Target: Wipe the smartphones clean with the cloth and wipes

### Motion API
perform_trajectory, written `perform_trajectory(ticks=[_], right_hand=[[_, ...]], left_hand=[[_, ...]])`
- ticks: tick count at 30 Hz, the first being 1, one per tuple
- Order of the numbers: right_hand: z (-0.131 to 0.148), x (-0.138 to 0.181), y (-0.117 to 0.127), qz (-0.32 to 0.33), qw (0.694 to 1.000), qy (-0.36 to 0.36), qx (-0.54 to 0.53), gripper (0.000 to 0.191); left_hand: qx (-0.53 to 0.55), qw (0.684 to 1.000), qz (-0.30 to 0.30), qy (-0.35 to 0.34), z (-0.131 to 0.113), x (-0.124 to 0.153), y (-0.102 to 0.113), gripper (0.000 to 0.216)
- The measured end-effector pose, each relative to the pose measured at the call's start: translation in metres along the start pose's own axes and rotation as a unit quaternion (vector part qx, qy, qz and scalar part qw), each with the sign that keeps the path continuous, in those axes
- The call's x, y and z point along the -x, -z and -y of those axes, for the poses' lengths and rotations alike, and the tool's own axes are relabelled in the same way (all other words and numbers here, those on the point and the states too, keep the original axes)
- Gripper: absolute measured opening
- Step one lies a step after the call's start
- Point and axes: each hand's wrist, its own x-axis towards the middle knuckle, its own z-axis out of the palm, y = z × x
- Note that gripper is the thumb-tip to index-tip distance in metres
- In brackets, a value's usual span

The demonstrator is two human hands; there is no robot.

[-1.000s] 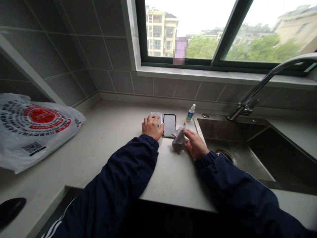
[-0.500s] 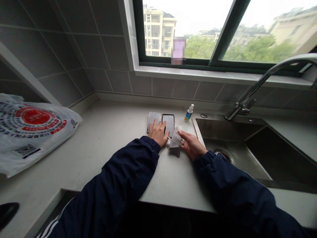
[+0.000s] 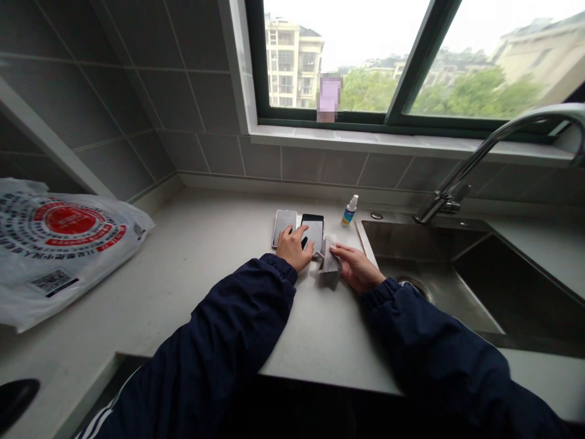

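My left hand (image 3: 295, 250) reaches over the black-edged phone (image 3: 314, 227), fingers spread and bent, the tips at its left side and screen. Whether it grips the phone's edge I cannot tell. A second phone (image 3: 284, 221) with a light rim lies flat just to the left, partly under the fingers. My right hand (image 3: 359, 267) pinches a thin grey cloth (image 3: 329, 271) between thumb and fingers. The cloth hangs crumpled near the black-edged phone's lower right corner. A small white object under the cloth is mostly hidden.
A small spray bottle (image 3: 349, 211) stands behind my right hand, beside the steel sink (image 3: 479, 292) with its curved tap (image 3: 461, 167). On the left lies a white plastic bag (image 3: 86, 244) with red print. A window (image 3: 338, 61) is above the tiled wall.
My left fingers have drawn back and bent more over the black-edged phone. A dark band now shows across its top. The cloth has shifted slightly right and hangs differently.
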Motion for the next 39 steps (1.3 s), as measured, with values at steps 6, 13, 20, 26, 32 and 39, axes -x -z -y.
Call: perform_trajectory(ticks=[6,13,20,26,32,39], right_hand=[[0.001,0.002,0.000,0.004,1.000,-0.002,0.012,0.024],[-0.002,0.002,-0.004,0.014,0.999,-0.018,0.040,0.026],[-0.006,0.001,-0.005,0.013,0.997,-0.006,0.081,0.037],[-0.019,-0.007,0.002,-0.048,0.985,0.072,0.151,0.035],[-0.020,-0.006,0.003,-0.081,0.973,0.111,0.188,0.026],[-0.014,-0.002,0.001,-0.074,0.978,0.117,0.155,0.029]], left_hand=[[0.053,0.998,-0.019,0.023,-0.001,0.000,-0.003,0.046],[0.101,0.993,-0.041,0.054,-0.008,0.001,-0.002,0.036],[0.166,0.982,-0.035,0.085,-0.020,0.006,0.004,0.029],[0.241,0.967,-0.007,0.079,-0.024,0.010,0.005,0.032],[0.324,0.945,0.006,0.046,-0.023,0.011,0.002,0.041],[0.567,0.800,-0.002,0.197,-0.026,-0.003,0.000,0.059]])
